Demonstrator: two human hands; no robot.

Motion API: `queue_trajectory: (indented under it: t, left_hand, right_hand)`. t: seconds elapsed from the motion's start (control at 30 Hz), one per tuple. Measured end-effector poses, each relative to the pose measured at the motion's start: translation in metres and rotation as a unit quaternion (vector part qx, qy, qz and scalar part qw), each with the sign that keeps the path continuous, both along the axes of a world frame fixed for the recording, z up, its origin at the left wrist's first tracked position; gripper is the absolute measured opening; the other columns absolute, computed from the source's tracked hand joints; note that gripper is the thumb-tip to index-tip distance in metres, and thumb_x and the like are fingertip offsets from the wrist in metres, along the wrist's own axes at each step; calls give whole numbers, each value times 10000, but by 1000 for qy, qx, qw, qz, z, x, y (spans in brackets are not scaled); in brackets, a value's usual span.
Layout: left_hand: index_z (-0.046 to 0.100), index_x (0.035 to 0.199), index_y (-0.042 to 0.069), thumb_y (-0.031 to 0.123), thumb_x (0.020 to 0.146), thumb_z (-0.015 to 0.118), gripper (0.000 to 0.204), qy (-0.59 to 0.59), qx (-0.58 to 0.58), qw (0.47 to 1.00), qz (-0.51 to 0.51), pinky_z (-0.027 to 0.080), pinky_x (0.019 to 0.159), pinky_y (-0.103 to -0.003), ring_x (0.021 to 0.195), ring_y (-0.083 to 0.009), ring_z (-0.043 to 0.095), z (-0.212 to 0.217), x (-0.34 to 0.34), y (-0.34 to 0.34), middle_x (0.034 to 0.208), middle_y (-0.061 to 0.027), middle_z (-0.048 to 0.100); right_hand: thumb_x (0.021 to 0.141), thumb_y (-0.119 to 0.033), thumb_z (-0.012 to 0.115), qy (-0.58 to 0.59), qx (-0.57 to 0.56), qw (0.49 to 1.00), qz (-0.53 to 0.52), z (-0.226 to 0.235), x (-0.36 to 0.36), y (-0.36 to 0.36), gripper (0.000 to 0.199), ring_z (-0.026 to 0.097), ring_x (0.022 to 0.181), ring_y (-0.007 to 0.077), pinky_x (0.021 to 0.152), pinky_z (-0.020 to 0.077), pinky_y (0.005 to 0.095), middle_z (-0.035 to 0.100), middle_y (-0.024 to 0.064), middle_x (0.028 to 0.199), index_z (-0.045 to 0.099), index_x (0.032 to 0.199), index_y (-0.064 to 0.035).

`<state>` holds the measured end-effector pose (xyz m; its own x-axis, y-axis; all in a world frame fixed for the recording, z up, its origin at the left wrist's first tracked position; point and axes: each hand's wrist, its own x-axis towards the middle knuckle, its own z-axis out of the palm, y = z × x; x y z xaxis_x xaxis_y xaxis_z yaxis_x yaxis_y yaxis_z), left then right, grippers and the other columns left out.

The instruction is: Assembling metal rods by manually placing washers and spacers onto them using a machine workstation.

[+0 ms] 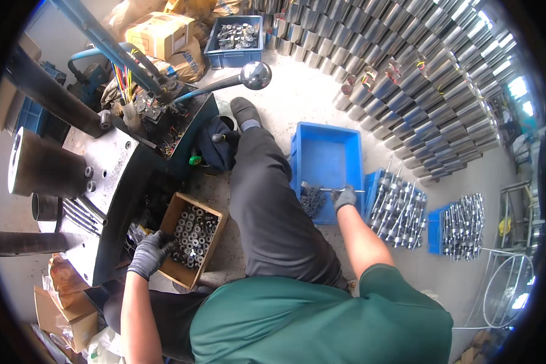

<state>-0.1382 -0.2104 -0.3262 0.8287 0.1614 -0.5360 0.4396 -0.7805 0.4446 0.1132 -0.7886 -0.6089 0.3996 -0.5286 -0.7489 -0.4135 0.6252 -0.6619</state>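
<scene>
My right hand (344, 198), in a grey glove, is closed on a thin metal rod (326, 190) lying crosswise over the near part of a blue plastic bin (327, 130). A heap of small grey parts (312, 201) sits in that bin's near left corner; their kind is too small to tell. My left hand (149, 255), also gloved in grey, is over the left edge of a cardboard box (187, 280). Its fingers reach toward the box with thumb and forefinger apart, and no part shows between them. Many small round metal pieces (194, 233) fill the box.
A press-like machine with a ball-ended lever (255, 75) stands on the left. Two blue crates with shafted rotors (397, 209) are on the right. Stacked metal cylinders (406, 79) line the far right. Another blue crate (233, 59) of metal parts is at the back.
</scene>
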Motion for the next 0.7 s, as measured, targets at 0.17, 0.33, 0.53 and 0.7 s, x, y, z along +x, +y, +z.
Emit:
queue_trajectory:
  t: [0.17,0.33,0.53,0.7]
  left_hand:
    - [674,1145,20,288,930,733,349,13,30,999,-7,542,911,-450,1046,-391,690,-13,5,2,1083,-221,725]
    - [669,1190,-8,242,929,705,363,3,32,999,-6,545,895,-448,1015,-391,701,-22,-6,12,1074,-246,719]
    - [670,1179,-20,238,925,706,363,2,32,999,-19,542,906,-443,1021,-389,699,-29,-3,11,1079,-239,723]
    - [672,1173,-22,228,925,706,354,-2,43,998,-37,540,914,-436,1029,-387,698,-36,-4,15,1081,-238,723]
  right_hand:
    - [976,-399,552,40,19,998,-47,-16,-3,-17,364,686,638,293,561,582,426,674,154,858,546,1154,-82]
    - [992,-354,575,36,16,995,-96,2,-16,25,350,694,681,295,555,589,408,646,158,911,531,1200,-76]
    - [1026,-304,586,-95,-14,990,105,-8,-33,13,302,721,758,270,602,600,379,673,130,953,526,1203,-67]
    - [1031,-379,583,-49,-14,989,141,-5,-28,10,369,724,837,281,680,604,413,688,137,1050,524,1255,-92]
